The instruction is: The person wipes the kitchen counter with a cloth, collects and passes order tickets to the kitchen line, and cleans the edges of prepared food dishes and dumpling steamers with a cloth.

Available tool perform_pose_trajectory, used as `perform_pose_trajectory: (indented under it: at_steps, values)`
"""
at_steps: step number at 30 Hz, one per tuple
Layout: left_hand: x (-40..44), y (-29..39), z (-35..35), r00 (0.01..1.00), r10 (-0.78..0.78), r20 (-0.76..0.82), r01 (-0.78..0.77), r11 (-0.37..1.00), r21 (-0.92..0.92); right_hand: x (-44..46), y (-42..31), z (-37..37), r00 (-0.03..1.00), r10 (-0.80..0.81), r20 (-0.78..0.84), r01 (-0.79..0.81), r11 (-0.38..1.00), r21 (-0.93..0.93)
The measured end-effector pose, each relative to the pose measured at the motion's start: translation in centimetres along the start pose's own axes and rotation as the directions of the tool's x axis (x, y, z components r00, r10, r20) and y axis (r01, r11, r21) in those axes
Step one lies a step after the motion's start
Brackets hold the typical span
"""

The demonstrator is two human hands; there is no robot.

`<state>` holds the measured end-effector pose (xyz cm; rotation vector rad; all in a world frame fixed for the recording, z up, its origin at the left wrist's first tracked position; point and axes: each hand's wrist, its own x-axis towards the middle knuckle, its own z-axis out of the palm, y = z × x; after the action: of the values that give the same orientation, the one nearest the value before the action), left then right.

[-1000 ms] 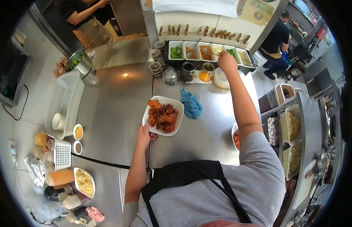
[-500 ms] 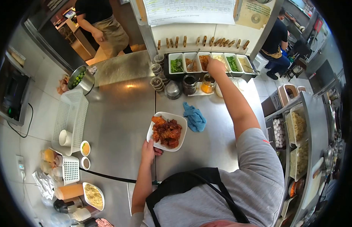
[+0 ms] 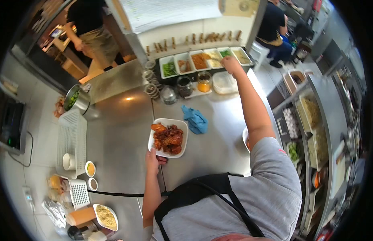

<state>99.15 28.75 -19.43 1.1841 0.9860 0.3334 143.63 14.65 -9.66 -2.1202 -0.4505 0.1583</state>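
My left hand (image 3: 153, 160) grips the near-left edge of a white square bowl (image 3: 184, 138), fingers tucked beneath it. Glazed, reddish-brown pieces that look like fried chicken (image 3: 168, 139) fill the bowl. Stretched far forward, my right hand (image 3: 232, 66) is closed over the topping row. A thin metal handle, apparently a spoon (image 3: 217, 60), reaches from its fingers toward the tubs; my fingertips are partly hidden. Below that hand are the tub of shredded orange topping (image 3: 200, 61), a pale topping (image 3: 213, 63) and chopped greens (image 3: 225, 53).
A blue cloth (image 3: 195, 119) lies right of the bowl. Jars, including an orange-filled one (image 3: 204, 82), and a lidded clear container (image 3: 225, 83) stand before the tubs. A white basket (image 3: 72, 140) sits left. My right forearm partly covers another bowl (image 3: 245, 138). Two other people are beyond the counter.
My right hand has shifted from the orange topping tub to the right, beside the pale topping and greens. The camera view has turned slightly; my left hand still holds the bowl.
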Motion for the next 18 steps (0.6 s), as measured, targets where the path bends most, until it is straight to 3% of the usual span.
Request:
perform_pose_trajectory:
  at_steps: [1, 3, 5, 11, 14, 17, 18]
  values:
    - [0.0, -0.2, 0.0, 1.000, -0.006, -0.002, 0.006, 1.000, 0.012, -1.9, -0.5, -1.8, 0.999, 0.041, -0.015, -0.039, 0.993, 0.109]
    - [0.0, -0.3, -0.1, 1.000, 0.003, 0.007, -0.003, 1.000, 0.024, -5.2, 0.1, -5.6, 1.000, -0.024, -0.012, 0.026, 0.988, 0.153]
    - [0.0, -0.2, 0.0, 1.000, 0.022, 0.015, -0.022, 0.999, 0.036, -8.8, 1.5, -10.1, 0.995, 0.069, 0.069, -0.084, 0.965, 0.248]
    - [0.2, -0.5, -0.1, 1.000, 0.015, -0.002, -0.015, 1.000, 0.021, -21.7, 5.7, -19.1, 0.995, 0.083, -0.059, -0.075, 0.989, 0.125]
    - [0.5, -0.9, -0.4, 0.998, 0.030, 0.047, -0.029, 1.000, -0.009, -26.8, 7.3, -21.0, 0.987, 0.156, -0.047, -0.139, 0.958, 0.250]
    - [0.6, -1.0, -0.5, 0.997, 0.050, 0.058, -0.050, 0.999, -0.013, -30.1, 10.5, -20.6, 0.992, 0.092, -0.088, -0.065, 0.960, 0.273]
    - [0.6, -1.1, -0.5, 0.997, 0.052, 0.057, -0.052, 0.999, -0.014, -30.9, 10.8, -20.3, 0.986, 0.140, -0.094, -0.109, 0.955, 0.275]
